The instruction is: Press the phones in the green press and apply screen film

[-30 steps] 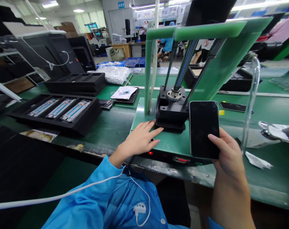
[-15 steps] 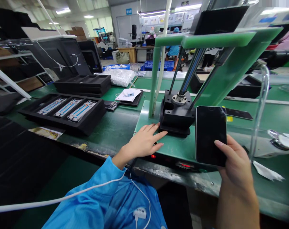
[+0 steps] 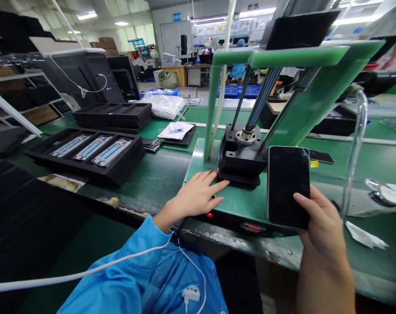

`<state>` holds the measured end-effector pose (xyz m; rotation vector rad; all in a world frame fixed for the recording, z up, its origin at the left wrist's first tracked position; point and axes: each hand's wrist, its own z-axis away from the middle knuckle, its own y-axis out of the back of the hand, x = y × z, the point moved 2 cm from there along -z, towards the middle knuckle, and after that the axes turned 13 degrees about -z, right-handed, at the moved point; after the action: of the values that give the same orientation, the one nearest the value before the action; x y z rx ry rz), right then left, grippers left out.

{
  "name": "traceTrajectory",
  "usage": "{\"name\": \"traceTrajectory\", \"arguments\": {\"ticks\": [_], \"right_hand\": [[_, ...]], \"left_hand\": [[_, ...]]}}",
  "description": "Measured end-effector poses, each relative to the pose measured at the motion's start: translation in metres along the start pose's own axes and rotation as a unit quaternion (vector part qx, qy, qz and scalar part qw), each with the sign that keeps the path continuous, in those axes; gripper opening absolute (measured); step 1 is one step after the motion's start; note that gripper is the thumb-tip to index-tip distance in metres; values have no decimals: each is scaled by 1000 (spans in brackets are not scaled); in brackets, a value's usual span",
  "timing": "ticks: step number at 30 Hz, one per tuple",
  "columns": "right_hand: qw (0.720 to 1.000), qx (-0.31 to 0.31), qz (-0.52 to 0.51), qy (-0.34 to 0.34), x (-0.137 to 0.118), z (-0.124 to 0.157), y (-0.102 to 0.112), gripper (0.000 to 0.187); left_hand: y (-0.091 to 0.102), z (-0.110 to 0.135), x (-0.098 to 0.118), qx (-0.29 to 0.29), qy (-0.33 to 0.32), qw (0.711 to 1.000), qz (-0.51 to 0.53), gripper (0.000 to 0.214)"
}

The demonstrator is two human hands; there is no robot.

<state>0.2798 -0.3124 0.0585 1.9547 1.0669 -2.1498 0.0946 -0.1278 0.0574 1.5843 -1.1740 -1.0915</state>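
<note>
While hardly moved since half a second ago, pinching dark-screened phone (image 3: 287,183) roughly upright in right hand (image 3: 327,224), just right of black press block (image 3: 242,159) — reads as a pause. Keeping left hand (image 3: 197,194) spread palm-down on green base (image 3: 245,203), tips touching or just beside block's foot. Farther out: flat dark panel (image 3: 322,157), apparently slid left — little bearing on work; then foam tray (image 3: 129,163) of striped frames (image 3: 111,152), well left.
</note>
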Motion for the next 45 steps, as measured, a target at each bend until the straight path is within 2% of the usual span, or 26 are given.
{"name": "traceTrajectory", "arguments": {"ticks": [15,20,25,28,31,32,34,37,39,42,45], "right_hand": [[1000,5,-23,-13,0,0,-1,42],[996,44,-64,39,-2,1,2,41],[985,72,-120,101,-3,0,3,34],[981,51,-144,116,-2,0,5,34],[987,-11,-128,98,-1,3,13,36],[990,-44,-108,84,0,4,16,36],[988,-132,-53,53,0,4,21,34],[963,-267,37,13,-2,3,26,32],[940,-325,98,-22,-4,1,28,30],[920,-348,154,-92,-5,-1,29,30],[940,-283,135,-134,-9,-3,32,38]], "left_hand": [[1,0,1,-8,4,1000,-1,52],[4,-1,-1,-14,1,1000,1,54],[8,-21,3,-30,11,999,-12,67],[7,-35,10,-42,29,999,-16,70],[5,-42,12,-39,98,991,76,64],[4,-43,10,-34,128,982,137,59],[2,-45,5,-9,190,942,278,51],[0,-55,2,43,253,862,437,41],[-2,-66,4,42,279,830,481,34],[-1,-79,7,28,314,798,513,23],[6,-74,-1,46,330,759,559,25]]}}
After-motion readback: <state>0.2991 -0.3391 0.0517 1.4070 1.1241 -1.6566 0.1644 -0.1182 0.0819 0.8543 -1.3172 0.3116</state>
